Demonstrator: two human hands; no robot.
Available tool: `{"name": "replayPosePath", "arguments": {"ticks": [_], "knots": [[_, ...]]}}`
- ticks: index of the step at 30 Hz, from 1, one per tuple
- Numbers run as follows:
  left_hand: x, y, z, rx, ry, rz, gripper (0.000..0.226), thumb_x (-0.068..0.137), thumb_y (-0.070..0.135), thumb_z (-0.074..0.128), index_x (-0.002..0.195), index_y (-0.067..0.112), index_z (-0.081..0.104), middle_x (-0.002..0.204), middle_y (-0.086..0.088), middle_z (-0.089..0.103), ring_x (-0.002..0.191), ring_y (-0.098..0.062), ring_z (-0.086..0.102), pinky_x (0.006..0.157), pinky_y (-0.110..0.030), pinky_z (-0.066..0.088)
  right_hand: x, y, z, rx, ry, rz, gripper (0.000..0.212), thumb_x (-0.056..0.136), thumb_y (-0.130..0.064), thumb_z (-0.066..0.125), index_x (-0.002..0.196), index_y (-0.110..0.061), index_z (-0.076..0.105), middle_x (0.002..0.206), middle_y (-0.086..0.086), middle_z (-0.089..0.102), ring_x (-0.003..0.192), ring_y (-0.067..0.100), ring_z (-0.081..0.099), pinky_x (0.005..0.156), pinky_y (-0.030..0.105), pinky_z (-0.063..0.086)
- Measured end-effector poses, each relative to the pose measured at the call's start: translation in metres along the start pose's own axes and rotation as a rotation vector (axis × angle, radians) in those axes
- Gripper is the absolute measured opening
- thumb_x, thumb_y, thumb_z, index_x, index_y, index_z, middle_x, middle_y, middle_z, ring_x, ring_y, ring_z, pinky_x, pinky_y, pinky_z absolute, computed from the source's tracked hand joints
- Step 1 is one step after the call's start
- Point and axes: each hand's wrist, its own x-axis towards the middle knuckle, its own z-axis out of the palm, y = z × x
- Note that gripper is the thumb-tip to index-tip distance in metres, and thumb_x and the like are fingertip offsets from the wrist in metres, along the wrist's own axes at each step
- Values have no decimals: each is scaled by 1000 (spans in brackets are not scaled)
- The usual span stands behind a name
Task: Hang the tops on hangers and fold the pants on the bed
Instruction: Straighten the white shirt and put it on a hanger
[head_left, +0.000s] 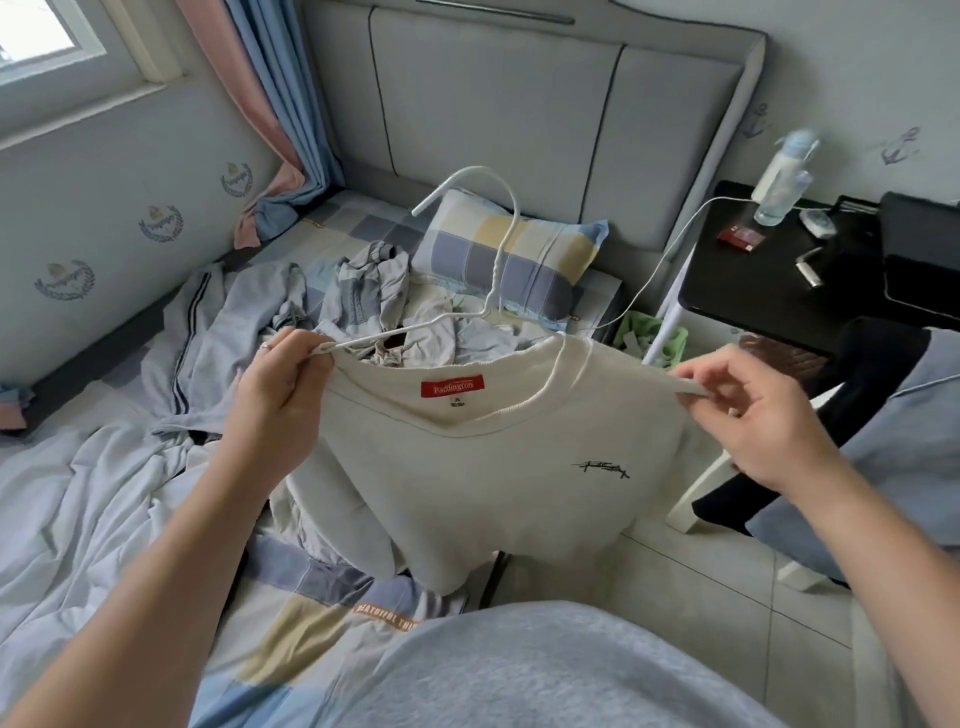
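Top (467, 467) in cream cloth hangs spread in the air between both hands, above the near edge of the bed (291, 623), its neck opening up and a red label (452, 385) showing inside the collar. A white hanger (497, 270) is partly in that neck opening: one arm lies under the cloth on the right, the other runs bare to the left, and the hook stands above. The left hand (283, 379) has its fingers curled and pinches the top's left shoulder together with the hanger's bare end. The right hand (748, 415) pinches the right shoulder edge between thumb and forefinger, the other fingers loosely bent. Behind the top a heap of grey and blue clothes (374, 291) lies on the bed, just before a checked pillow (509, 254). A black nightstand (753, 301) beside the bed carries a clear bottle (779, 182).
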Motion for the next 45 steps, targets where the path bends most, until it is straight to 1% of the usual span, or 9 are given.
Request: {"name": "replayPosePath", "arguments": {"ticks": [4, 9, 14, 22, 25, 31, 36, 42, 45], "knots": [[10, 32, 29, -62, -26, 51, 13, 97, 10, 46, 92, 13, 58, 84, -4, 54, 84, -1, 47, 75, -11, 36, -21, 13, -34, -165, 21, 50, 52, 76, 10, 72, 77, -39, 54, 78, -2, 63, 66, 13, 55, 65, 18, 43], [23, 90, 76, -140, -72, 138, 25, 97, 9, 46, 89, 32, 53, 83, 0, 53, 81, 7, 47, 71, -9, 35, -59, 14, -93, 137, -41, 231, 28, 76, -34, 77, 103, -38, 71, 81, -4, 66, 79, 10, 58, 76, 25, 46], [34, 153, 136, -220, -232, 222, 28, 96, 15, 46, 89, 42, 53, 88, 8, 56, 86, 5, 50, 78, -8, 37, -119, 21, -144, -85, 169, 263, 19, 81, -26, 74, 67, -38, 69, 65, -11, 54, 62, 2, 47, 64, 17, 34], [11, 276, 252, -285, -582, 524, 23, 101, 8, 54, 103, 27, 66, 90, 8, 57, 88, 1, 53, 77, -9, 39, -240, 31, -216, -143, 380, 434, 44, 85, -43, 61, 65, -18, 31, 58, -12, 24, 54, 4, 24, 49, 24, 22], [-4, 326, 293, -310, -682, 670, 22, 100, 14, 52, 110, 5, 70, 89, 9, 56, 87, 0, 54, 75, -12, 41, -289, 39, -241, -170, 491, 496, 43, 93, -38, 60, 67, -19, 32, 56, -12, 25, 52, 6, 23, 47, 23, 21], [-48, 424, 369, -387, -852, 867, 25, 100, 16, 48, 109, 5, 68, 87, -1, 54, 86, -20, 53, 79, -24, 42, -376, 42, -295, -204, 632, 712, 38, 99, -20, 58, 71, 0, 41, 54, -13, 23, 51, 8, 23, 47, 22, 22], [-87, 493, 414, -454, -940, 947, 25, 100, 17, 46, 111, 8, 68, 88, 6, 52, 88, -18, 52, 81, -19, 39, -424, 35, -327, -243, 759, 752, 37, 91, -37, 55, 57, -38, 40, 51, -11, 24, 46, 6, 23, 45, 18, 23], [-100, 547, 469, -514, -1058, 1076, 27, 103, 18, 44, 109, 7, 68, 87, 11, 51, 88, -10, 52, 81, -18, 39, -455, 38, -354, -237, 821, 874, 35, 92, -38, 54, 60, -29, 44, 53, -9, 35, 48, 9, 33, 47, 21, 26], [-95, 574, 505, -559, -1093, 1079, 25, 103, 18, 43, 101, 7, 66, 86, -1, 55, 87, -22, 53, 81, -32, 45, -466, 42, -364, -236, 879, 955, 42, 98, -30, 59, 57, -29, 45, 53, -11, 40, 49, 8, 37, 48, 20, 28]]}}
